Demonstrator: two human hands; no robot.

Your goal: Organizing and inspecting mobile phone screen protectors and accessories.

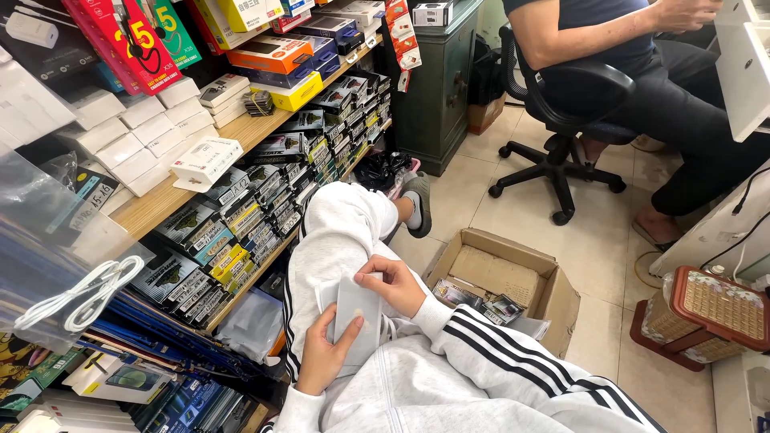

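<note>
I see a flat white package held on the lap between my left hand and right hand. White boxes and dark packets fill the wooden shelf; orange and yellow boxes sit higher up. An open cardboard box stands on the floor.

Wooden shelves at left hold stacked boxes; the tiled floor bears an open carton and a basket.

Location: I am in a small phone-accessory shop. Evidence: wooden shelves packed with rows of boxed goods, bagged white cables, an open cardboard carton on tiled floor, a seated co-worker.
</note>
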